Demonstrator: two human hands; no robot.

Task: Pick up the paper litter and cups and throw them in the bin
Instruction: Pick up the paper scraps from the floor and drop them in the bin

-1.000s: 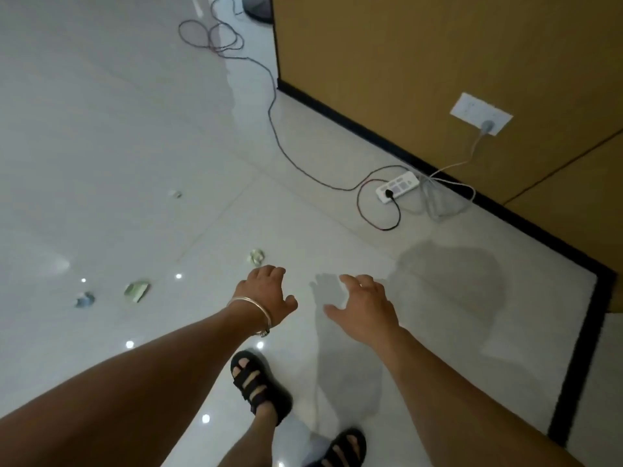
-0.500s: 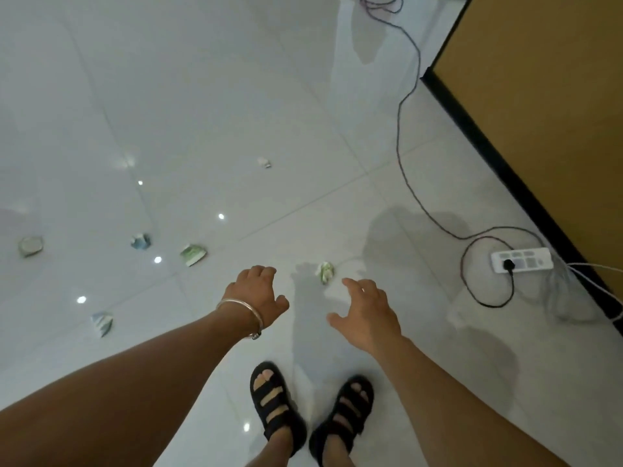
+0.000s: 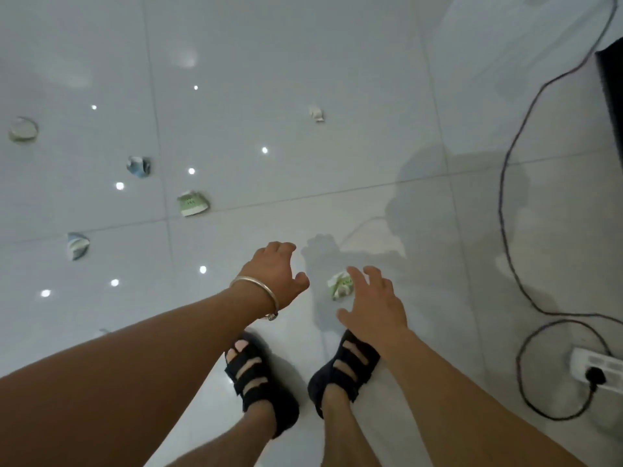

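Note:
A crumpled green-and-white paper scrap [image 3: 339, 285] lies on the glossy white floor just ahead of my feet. My right hand [image 3: 374, 305] hovers beside it with fingers spread, its fingertips over the scrap's right edge, holding nothing. My left hand [image 3: 276, 274], with a silver bangle on the wrist, hangs empty a little to the scrap's left, fingers loosely curled. Further left lie a crushed green cup [image 3: 192, 203], a crushed blue cup [image 3: 139, 166], a striped cup [image 3: 77, 245] and a round cup [image 3: 23, 129]. A small white scrap [image 3: 316, 113] lies farther ahead. No bin is in view.
A dark cable [image 3: 505, 203] snakes down the right side to a white power strip [image 3: 596, 367] on the floor. A black skirting edge [image 3: 612, 85] stands at the upper right. My two feet in black sandals [image 3: 263, 382] stand just behind the scrap.
The view has swung left and downward, and I have stepped closer. The green-and-white scrap now lies right at my right hand's fingertips, and more crushed cups show at the left.

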